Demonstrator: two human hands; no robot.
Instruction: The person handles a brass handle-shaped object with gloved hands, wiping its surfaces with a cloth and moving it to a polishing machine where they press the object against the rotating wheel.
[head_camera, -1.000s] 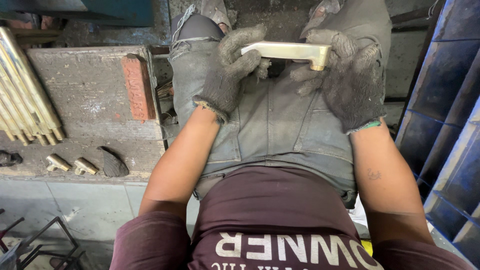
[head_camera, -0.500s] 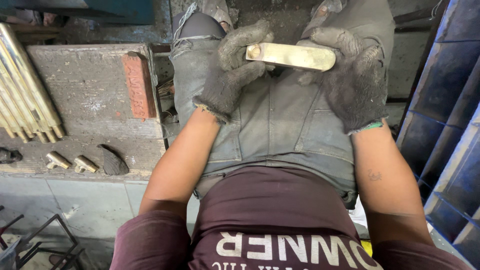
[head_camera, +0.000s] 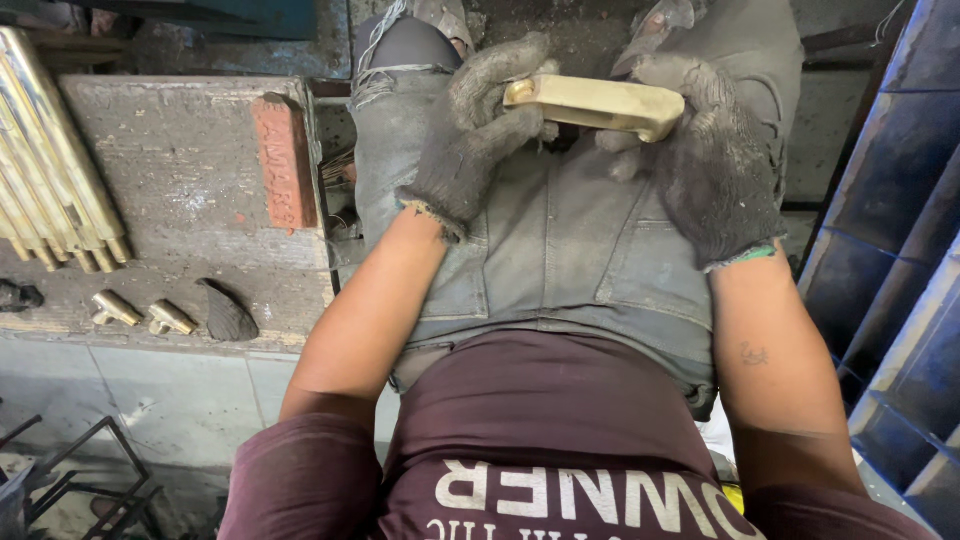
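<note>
Brass bar (head_camera: 600, 103) — ends hidden inside gloved left hand (head_camera: 470, 135), right hand (head_camera: 705, 160).

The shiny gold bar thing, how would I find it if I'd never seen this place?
Look at the person's lap in grey jeans. Above it, the gloved left hand and right hand grip a flat brass piece by its ends. Unlike the long brass rods on the slab, it is short, blocky and held.
</note>
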